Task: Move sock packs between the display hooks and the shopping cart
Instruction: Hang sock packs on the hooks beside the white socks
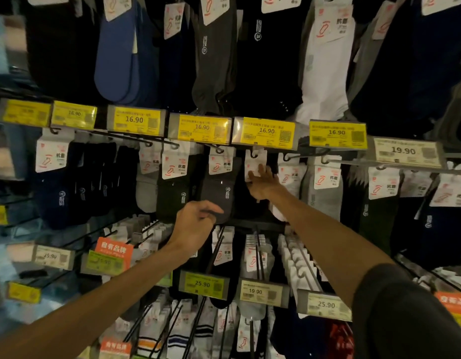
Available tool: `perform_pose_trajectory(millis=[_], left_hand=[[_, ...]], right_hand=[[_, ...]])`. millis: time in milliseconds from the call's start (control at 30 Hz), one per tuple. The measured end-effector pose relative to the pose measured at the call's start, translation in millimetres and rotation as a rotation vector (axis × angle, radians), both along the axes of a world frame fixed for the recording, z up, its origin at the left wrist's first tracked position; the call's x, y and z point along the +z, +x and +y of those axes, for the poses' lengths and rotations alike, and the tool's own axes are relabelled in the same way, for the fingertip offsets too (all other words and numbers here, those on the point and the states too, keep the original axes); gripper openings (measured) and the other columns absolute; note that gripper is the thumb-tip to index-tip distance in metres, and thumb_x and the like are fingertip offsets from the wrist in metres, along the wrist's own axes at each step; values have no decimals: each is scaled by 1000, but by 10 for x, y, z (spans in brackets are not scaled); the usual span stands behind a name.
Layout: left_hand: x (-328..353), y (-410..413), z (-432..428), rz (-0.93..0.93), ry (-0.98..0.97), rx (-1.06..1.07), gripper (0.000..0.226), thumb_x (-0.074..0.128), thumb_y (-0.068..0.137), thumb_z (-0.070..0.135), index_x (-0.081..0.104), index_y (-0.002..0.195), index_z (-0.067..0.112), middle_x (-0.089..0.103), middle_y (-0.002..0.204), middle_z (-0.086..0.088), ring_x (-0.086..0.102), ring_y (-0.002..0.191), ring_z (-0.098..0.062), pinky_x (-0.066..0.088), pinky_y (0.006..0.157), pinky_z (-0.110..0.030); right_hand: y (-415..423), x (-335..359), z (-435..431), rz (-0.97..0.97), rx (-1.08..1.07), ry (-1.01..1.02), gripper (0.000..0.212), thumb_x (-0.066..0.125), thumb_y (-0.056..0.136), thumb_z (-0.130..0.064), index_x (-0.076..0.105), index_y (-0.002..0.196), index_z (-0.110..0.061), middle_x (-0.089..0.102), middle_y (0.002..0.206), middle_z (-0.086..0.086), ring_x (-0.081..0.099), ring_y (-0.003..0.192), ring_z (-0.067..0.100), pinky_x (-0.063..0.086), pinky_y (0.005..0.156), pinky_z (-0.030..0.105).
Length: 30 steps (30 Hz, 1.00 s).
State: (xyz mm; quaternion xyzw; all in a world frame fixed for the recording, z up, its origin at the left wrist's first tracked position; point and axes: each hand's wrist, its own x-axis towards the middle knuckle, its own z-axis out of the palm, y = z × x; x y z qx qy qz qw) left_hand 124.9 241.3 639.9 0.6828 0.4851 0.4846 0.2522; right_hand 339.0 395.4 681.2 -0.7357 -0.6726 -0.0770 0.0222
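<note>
A black sock pack (252, 200) with a white card header (254, 161) hangs on a display hook (255, 154) under a yellow 16.90 price tag. My right hand (263, 183) holds this pack at the header, fingers over the card's lower edge. Just left hangs a dark grey sock pack (221, 187) on its own hook. My left hand (195, 224) pinches the toe end of that grey pack from below. No shopping cart is in view.
Rows of sock packs fill the wall on hooks: blue (120, 55), white (325, 66) and black ones above, white and striped ones below. Long bare hook rods (304, 263) stick out toward me in the lower rows. Yellow price tags (136, 120) line each rail.
</note>
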Motion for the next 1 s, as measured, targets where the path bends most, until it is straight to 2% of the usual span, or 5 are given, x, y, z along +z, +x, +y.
perform_pose_trajectory(millis=[300,500,700,833,1000], left_hand=[[-24,-172,-38,-32,-29,30,33,49,91,-8,75,94,11,63,67,2,48,38,1,34,40,-10],[-219,-208,-188,-25,-48,-15,37,53,91,-3,74,85,27,73,89,0,66,77,-25,55,71,-38],[-642,-255,-583,-73,-30,-106,42,50,83,-15,65,110,14,64,98,-7,64,95,-24,53,83,-34],[-1356,-292,-1084,-2,33,-180,37,50,90,-7,61,120,13,64,103,-3,63,89,-14,52,79,-24],[-2402,-275,-1609,64,-138,-296,38,46,87,-9,63,118,6,64,100,-4,61,80,-9,51,73,-17]], right_hand=[[33,55,-202,20,78,-35,66,42,99,-29,9,156,-25,-14,162,9,-14,149,33,1,120,49],[-238,-397,-1036,222,260,287,47,52,96,-25,48,141,-11,19,158,17,12,146,36,13,120,45],[-552,-967,-2314,488,383,535,28,51,95,-13,65,116,-3,54,127,13,42,127,29,25,103,17],[-747,-1910,-3014,514,437,440,23,48,91,-11,66,103,-3,62,110,12,50,111,29,39,90,27],[-927,-3175,-3652,589,316,152,21,53,86,-1,68,102,0,65,101,18,56,97,36,42,82,37]])
